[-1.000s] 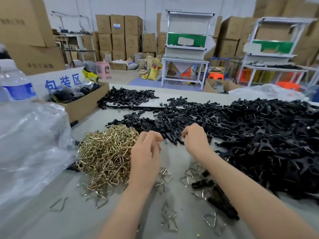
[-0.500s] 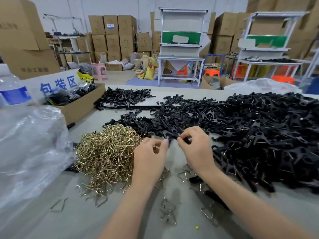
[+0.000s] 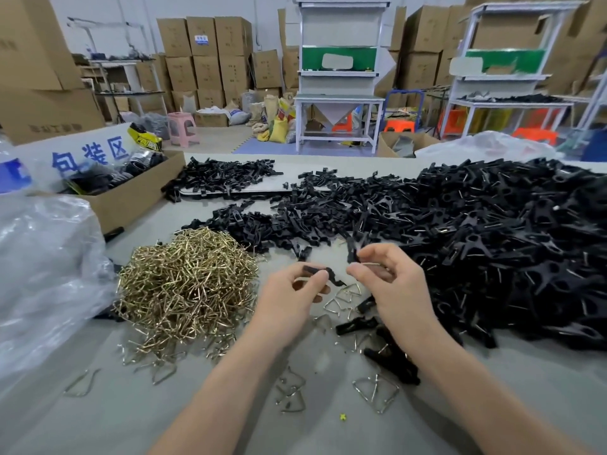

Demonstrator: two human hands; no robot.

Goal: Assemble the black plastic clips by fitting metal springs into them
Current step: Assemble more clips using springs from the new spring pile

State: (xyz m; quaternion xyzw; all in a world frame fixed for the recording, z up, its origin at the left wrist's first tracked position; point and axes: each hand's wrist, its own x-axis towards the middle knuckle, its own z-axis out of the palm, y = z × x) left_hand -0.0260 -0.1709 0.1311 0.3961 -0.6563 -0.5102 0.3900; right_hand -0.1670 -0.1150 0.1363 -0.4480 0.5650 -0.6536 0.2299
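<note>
My left hand point(image 3: 292, 292) pinches a black plastic clip half point(image 3: 323, 276) between thumb and fingertips. My right hand point(image 3: 392, 285) pinches a second black plastic piece point(image 3: 352, 253), held upright just beside the first. The two pieces are apart, above the grey tabletop point(image 3: 98, 415). I cannot tell whether my right fingers also hold a spring. A heap of brass-coloured wire springs point(image 3: 187, 284) lies to my left, a large pile of black plastic clips point(image 3: 492, 244) to my right, and loose silver triangular springs point(image 3: 376, 392) lie near my wrists.
</note>
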